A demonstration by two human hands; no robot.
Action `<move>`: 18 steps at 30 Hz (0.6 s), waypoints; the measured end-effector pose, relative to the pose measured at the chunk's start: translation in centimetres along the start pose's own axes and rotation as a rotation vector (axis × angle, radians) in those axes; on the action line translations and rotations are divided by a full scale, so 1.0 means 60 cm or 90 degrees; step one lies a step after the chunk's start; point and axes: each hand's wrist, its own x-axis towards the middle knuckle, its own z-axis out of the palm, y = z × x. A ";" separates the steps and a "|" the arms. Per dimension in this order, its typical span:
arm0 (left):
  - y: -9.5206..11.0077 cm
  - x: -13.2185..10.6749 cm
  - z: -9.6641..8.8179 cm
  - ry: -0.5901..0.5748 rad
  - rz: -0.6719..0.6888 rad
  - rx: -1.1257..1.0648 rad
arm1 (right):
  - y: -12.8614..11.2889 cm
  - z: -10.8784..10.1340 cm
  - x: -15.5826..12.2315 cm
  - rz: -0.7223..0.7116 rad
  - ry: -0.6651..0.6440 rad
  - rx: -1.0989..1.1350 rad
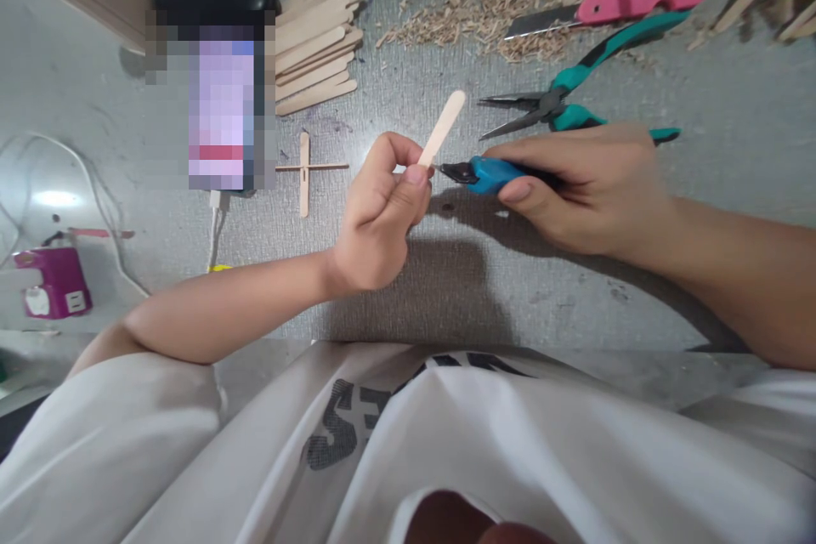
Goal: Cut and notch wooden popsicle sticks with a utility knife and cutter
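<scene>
My left hand (386, 217) is closed, pinching the lower end of a wooden craft stick (444, 126) between thumb and fingers. The stick slants up to the right, its rounded tip free. My right hand (586, 187) wraps around blue-handled cutting pliers (494, 174). Their dark, tapered jaws point left and reach the left fingertips, beside the held end of the stick. Whether the jaws bite on the stick cannot be made out. Left of my left hand, a small cross of craft sticks (304, 191) lies on the table, a thin strip passing across the upright stick.
Loose craft sticks (319, 47) lie beside a phone (220, 110) with a blurred screen. Teal-handled long-nose pliers (574, 98) lie opened beyond my right hand, near a pink-handled cutter knife (643, 0). Wood chips (472, 8) cover the far side. A purple plug adapter (57, 280) and white cable sit left.
</scene>
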 end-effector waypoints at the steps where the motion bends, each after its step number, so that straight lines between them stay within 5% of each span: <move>1: 0.000 0.000 0.000 0.000 -0.006 0.000 | 0.000 0.000 0.000 -0.003 0.005 0.000; 18: 0.005 -0.001 0.000 -0.015 -0.015 -0.010 | 0.002 -0.005 -0.005 0.030 -0.037 -0.018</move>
